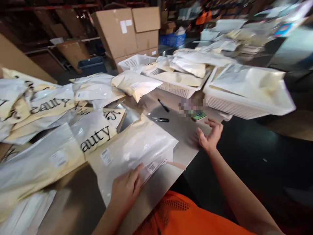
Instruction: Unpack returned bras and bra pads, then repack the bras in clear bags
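Observation:
A pale plastic mailing bag (pixel 146 137) lies at the front of the table, with white labels on its surface. My left hand (pixel 127 186) rests on its near part, the index finger stretched out over the plastic; some fingers are hidden. Beside that hand is a barcode label (pixel 152 167), and a pinkish strip (pixel 177 165) sticks out from the bag's right side. My right hand (pixel 210 135) is above the table's right edge, thumb and fingers apart, holding nothing. Just beyond it lies a phone (pixel 199 115) with a green screen, partly blurred out.
A box cutter (pixel 161 119) and a black pen (pixel 163 105) lie mid-table. Printed mailing bags (pixel 51 104) pile up at left. White baskets (pixel 244 109) of bags line the far side. Large cartons (pixel 117 36) and a dark bin (pixel 91 66) stand behind. Someone in orange (pixel 204 17) is far back.

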The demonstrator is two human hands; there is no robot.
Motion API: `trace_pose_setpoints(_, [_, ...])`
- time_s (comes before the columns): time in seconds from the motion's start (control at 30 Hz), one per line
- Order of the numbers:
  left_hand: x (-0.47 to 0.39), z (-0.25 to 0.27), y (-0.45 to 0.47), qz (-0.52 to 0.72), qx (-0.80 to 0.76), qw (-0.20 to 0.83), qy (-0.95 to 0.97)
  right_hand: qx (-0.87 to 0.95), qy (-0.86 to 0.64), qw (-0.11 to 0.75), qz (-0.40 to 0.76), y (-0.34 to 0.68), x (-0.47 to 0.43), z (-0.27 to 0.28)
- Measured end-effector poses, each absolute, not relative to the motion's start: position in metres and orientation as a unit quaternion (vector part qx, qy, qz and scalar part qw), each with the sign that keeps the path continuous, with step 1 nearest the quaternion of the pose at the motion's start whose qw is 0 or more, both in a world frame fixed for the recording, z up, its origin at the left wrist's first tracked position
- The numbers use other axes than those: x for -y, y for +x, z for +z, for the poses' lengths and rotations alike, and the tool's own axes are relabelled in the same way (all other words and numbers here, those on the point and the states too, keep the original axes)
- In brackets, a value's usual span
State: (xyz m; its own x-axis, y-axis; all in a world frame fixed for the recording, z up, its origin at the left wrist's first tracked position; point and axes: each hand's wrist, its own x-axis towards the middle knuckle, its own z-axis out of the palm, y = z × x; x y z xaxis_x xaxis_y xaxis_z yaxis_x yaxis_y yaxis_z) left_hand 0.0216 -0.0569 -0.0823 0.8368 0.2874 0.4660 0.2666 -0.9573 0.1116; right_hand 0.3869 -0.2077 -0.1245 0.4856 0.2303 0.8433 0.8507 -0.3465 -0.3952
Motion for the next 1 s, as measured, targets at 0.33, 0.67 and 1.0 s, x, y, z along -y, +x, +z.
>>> trace_pose_setpoints(0.33, [0.025,0.013,0.034,0.295,-0.272,0.09,0.912,0.781,-0.553,0.278,-0.086,0.24,0.179,-0.103])
trace_pose_setpoints(0.67, [0.076,-0.01,0.004,0.149,-0.075,-0.216,0.962,0.736,-0.591,0.33,0.028,0.255,0.169,-0.084])
trace_pose_setpoints(1.0, [0.096,-0.071,-0.05,0.205,-0.299,-0.171,0.916,0.687,-0.677,0.258,-0.045,0.272,0.236,-0.124])
